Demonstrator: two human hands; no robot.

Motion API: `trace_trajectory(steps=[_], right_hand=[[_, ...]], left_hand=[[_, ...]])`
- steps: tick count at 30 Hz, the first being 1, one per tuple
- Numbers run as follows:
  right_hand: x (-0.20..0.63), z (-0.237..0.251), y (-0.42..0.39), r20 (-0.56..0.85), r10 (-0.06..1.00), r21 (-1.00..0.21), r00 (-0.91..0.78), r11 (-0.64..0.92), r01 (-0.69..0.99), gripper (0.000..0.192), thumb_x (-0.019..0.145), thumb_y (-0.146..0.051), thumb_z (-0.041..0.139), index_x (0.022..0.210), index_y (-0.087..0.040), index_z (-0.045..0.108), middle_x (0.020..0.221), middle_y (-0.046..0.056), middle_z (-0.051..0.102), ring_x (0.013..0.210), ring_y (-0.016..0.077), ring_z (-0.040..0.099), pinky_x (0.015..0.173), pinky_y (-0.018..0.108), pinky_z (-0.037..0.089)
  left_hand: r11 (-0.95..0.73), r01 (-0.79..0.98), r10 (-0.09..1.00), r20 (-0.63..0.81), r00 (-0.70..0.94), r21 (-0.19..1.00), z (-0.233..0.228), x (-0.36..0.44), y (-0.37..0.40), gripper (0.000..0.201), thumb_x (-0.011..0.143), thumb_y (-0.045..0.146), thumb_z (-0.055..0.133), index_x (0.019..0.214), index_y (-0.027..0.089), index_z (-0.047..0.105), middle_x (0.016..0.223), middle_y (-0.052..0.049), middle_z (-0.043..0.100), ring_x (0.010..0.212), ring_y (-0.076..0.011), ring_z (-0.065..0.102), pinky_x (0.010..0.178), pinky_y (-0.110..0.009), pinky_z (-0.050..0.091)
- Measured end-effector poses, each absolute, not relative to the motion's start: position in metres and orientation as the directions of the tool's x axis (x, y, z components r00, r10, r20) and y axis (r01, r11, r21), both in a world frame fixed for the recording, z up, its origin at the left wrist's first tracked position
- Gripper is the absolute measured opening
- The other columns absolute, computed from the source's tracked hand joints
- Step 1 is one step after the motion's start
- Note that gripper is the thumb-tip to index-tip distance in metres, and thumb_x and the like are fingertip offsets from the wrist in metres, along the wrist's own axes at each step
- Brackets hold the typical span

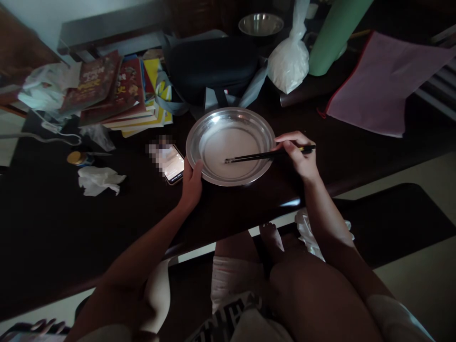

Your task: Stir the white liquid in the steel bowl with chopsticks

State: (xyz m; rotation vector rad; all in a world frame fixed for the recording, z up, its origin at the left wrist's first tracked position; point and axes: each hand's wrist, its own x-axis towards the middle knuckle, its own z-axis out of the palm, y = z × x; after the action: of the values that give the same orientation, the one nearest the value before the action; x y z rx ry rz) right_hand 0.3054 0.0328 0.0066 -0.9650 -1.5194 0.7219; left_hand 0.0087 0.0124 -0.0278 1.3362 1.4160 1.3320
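A wide, shallow metal basin (230,182) sits near the front edge of the dark table, with a pale whitish substance (231,147) spread over its bottom. My left hand (193,183) grips the basin's rim at the lower left, thumb over the edge and the other fingers hidden behind it. In my right hand (298,154) is a pair of dark chopsticks (254,156), held at the right side of the basin. Their tips, with a little pale stuff on them, reach into the middle of the whitish substance. A lit phone (174,164) lies just left of the basin.
Behind the basin is a dark bag (213,66), with stacked books (121,90) to its left. A tied bag of white powder (288,64), a green cylinder (333,38) and a purple cloth (381,85) are at the back right. Crumpled tissue (99,180) lies left beside a small jar (79,158).
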Motion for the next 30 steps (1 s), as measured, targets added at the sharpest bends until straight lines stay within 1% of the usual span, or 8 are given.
trace_trajectory(steps=[3,6,8,13,17,22,26,30], right_hand=[[0.3056,0.0068,0.0334,0.507,0.862,-0.840,-0.026,0.500,0.211,0.020,0.091,-0.038,0.058,0.095,-0.026,0.073,0.084,0.000,0.073,0.078,0.0142,0.072,0.073,0.030,0.058],[0.3061,0.0064,0.0338,0.507,0.860,-0.849,0.048,0.489,0.201,0.021,0.091,-0.039,0.057,0.092,-0.026,0.073,0.077,-0.001,0.071,0.071,0.0139,0.071,0.067,0.029,0.057],[0.3059,0.0063,0.0335,0.484,0.875,-0.864,0.028,0.473,0.173,0.020,0.091,-0.039,0.057,0.092,-0.026,0.073,0.075,-0.002,0.070,0.069,0.0137,0.071,0.065,0.029,0.057],[0.3051,0.0067,0.0328,0.492,0.870,-0.855,-0.038,0.491,0.164,0.018,0.091,-0.036,0.058,0.096,-0.027,0.073,0.084,-0.001,0.072,0.081,0.0143,0.071,0.076,0.031,0.057],[0.3053,0.0068,0.0325,0.479,0.877,-0.869,0.022,0.471,0.154,0.019,0.091,-0.038,0.057,0.095,-0.027,0.072,0.077,-0.002,0.071,0.071,0.0135,0.071,0.069,0.030,0.057],[0.3052,0.0066,0.0329,0.489,0.872,-0.849,-0.010,0.478,0.227,0.022,0.090,-0.043,0.058,0.095,-0.028,0.072,0.084,-0.001,0.073,0.078,0.0155,0.072,0.075,0.033,0.058],[0.3057,0.0064,0.0329,0.479,0.876,-0.864,0.060,0.459,0.206,0.026,0.090,-0.047,0.057,0.092,-0.027,0.072,0.076,-0.001,0.071,0.070,0.0148,0.071,0.068,0.031,0.058],[0.3047,0.0080,0.0323,0.455,0.890,-0.867,-0.028,0.450,0.215,0.025,0.088,-0.047,0.059,0.094,-0.027,0.072,0.082,0.000,0.073,0.076,0.0151,0.072,0.072,0.031,0.059]], left_hand=[[-0.094,0.189,0.978,0.125,-0.165,0.978,-0.0263,0.0095,0.0121,0.046,0.087,0.059,0.053,0.119,0.027,0.059,0.121,-0.006,0.062,0.125,-0.0252,0.052,0.115,-0.046,0.036],[-0.096,0.196,0.979,0.129,-0.159,0.976,-0.0251,0.0099,0.0118,0.048,0.087,0.060,0.053,0.120,0.026,0.059,0.123,-0.006,0.061,0.125,-0.0251,0.052,0.114,-0.045,0.036],[-0.096,0.194,0.979,0.128,-0.157,0.976,-0.0252,0.0097,0.0117,0.047,0.087,0.060,0.052,0.120,0.026,0.059,0.124,-0.006,0.061,0.125,-0.0251,0.052,0.114,-0.046,0.036],[-0.086,0.177,0.980,0.116,-0.162,0.980,-0.0261,0.0094,0.0115,0.046,0.087,0.057,0.053,0.121,0.027,0.058,0.120,-0.006,0.062,0.126,-0.0253,0.052,0.115,-0.047,0.035],[-0.101,0.199,0.981,0.131,-0.146,0.975,-0.0234,0.0105,0.0107,0.046,0.088,0.057,0.052,0.122,0.027,0.058,0.121,-0.006,0.062,0.125,-0.0251,0.052,0.115,-0.046,0.036],[-0.101,0.192,0.978,0.132,-0.159,0.976,-0.0229,0.0106,0.0111,0.047,0.087,0.060,0.052,0.119,0.028,0.059,0.121,-0.005,0.062,0.124,-0.0251,0.052,0.115,-0.046,0.036],[-0.083,0.186,0.980,0.114,-0.161,0.979,-0.0249,0.0096,0.0114,0.048,0.085,0.062,0.054,0.119,0.028,0.060,0.119,-0.006,0.062,0.123,-0.0254,0.053,0.113,-0.046,0.037],[-0.081,0.171,0.980,0.110,-0.165,0.982,-0.0255,0.0098,0.0110,0.047,0.086,0.061,0.054,0.118,0.027,0.060,0.118,-0.006,0.063,0.123,-0.0250,0.054,0.115,-0.047,0.035]])
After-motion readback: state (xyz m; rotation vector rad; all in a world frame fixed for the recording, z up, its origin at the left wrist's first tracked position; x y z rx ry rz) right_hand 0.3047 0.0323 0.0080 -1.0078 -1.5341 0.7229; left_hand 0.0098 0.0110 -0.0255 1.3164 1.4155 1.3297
